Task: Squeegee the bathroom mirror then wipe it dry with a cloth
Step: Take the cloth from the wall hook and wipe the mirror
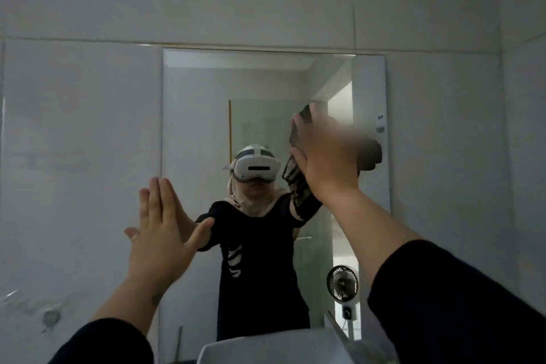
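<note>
A frameless rectangular mirror (201,115) hangs on the white tiled wall in front of me. My right hand (322,156) presses a dark cloth (369,156) flat against the glass at the mirror's upper right; the cloth shows blurred past my fingers, and a patterned part of it hangs below the hand. My left hand (162,233) is flat and open, fingers together, palm on the mirror's left edge where it meets the wall. No squeegee is in sight.
A white basin (266,346) sits below the mirror at the bottom edge. The mirror reflects a person in a headset, a small fan (342,283) and a doorway. A damaged spot (50,318) marks the wall at lower left.
</note>
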{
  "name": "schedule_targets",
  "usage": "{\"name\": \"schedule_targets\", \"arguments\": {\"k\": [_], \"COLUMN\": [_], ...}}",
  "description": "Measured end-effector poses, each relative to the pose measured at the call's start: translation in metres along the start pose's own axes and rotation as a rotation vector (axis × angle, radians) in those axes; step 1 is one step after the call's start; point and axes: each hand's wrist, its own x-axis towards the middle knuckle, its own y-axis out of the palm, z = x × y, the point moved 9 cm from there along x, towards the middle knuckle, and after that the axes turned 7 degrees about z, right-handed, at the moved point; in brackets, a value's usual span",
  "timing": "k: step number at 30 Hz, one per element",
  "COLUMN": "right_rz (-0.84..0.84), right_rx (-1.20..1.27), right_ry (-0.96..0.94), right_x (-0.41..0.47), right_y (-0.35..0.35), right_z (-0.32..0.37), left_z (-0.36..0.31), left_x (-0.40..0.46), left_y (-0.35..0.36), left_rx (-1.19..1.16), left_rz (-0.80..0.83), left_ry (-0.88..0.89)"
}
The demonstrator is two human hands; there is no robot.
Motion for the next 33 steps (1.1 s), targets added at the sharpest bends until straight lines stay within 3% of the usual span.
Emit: {"name": "schedule_targets", "arguments": {"k": [8,14,20,30,33], "right_rz": [0.069,-0.015,-0.012,-0.026,-0.038], "right_rx": [0.045,0.09,0.031,0.091,0.084], "right_ry": [0.309,0.45,0.455,0.098,-0.008], "right_x": [-0.017,-0.058,-0.081,-0.045,-0.037], "right_y": [0.013,0.02,0.026,0.005,-0.001], "right_z": [-0.103,-0.108,-0.081,0.058,0.114], "left_z": [-0.002,0.0,-0.001,0.017,0.043], "left_x": [-0.002,-0.001,-0.003,-0.018,-0.033], "left_y": [0.003,0.005,0.002,-0.001,0.011], "left_rx": [0.002,0.021,0.019,0.073,0.12], "left_rz": [0.034,0.014,-0.005,-0.088,-0.037], "left_ry": [-0.012,-0.003,-0.006,0.03,0.012]}}
